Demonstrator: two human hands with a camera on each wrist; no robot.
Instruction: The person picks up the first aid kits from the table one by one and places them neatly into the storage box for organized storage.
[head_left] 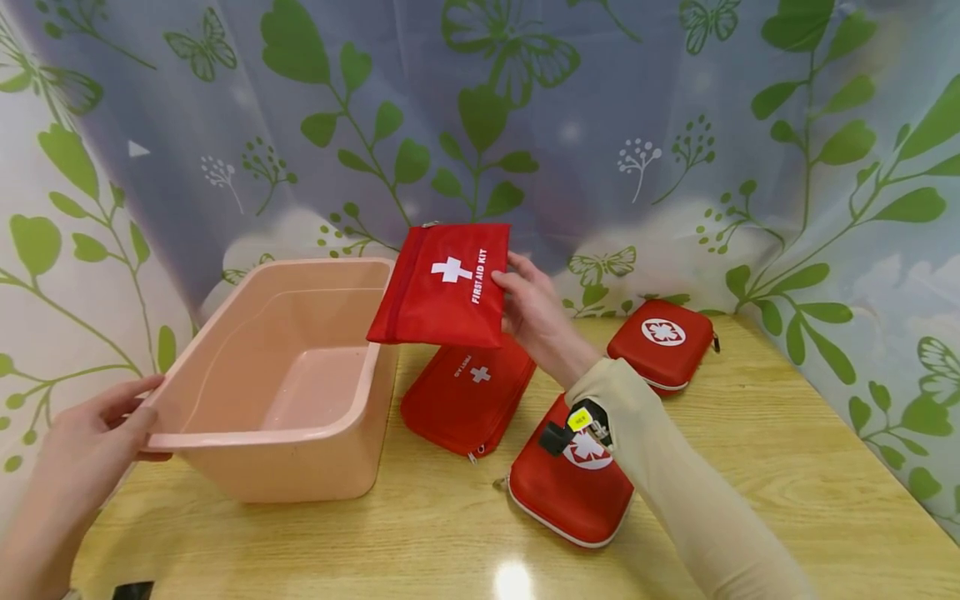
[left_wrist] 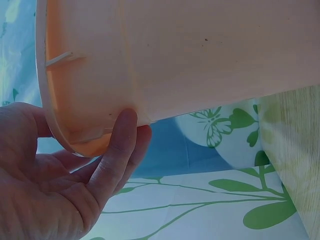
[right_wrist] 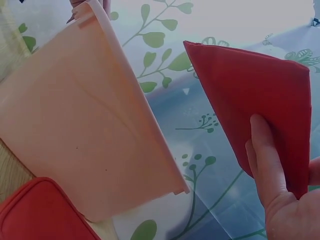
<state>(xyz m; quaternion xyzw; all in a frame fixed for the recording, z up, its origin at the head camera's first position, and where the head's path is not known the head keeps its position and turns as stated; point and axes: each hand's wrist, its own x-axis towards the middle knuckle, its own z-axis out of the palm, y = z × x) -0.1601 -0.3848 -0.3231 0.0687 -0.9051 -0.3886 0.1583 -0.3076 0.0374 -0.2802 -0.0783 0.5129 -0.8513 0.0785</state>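
Nearest, we see the left hand (head_left: 82, 450) gripping the tub (head_left: 300, 468) by its rim at a near corner; the left wrist view adds fingers (left_wrist: 123, 127) against the outer wall, hidden from the head view. The near case (head_left: 566, 498) lies on the table (head_left: 435, 542), the soft case (head_left: 461, 404) beyond. We find the right hand (head_left: 538, 317) clamped on the pouch (head_left: 442, 292): the head view gives its printed front, the right wrist view its plain back. The pouch extends leftward from that grip, raised off the table. Farthest sits the far case (head_left: 652, 354).
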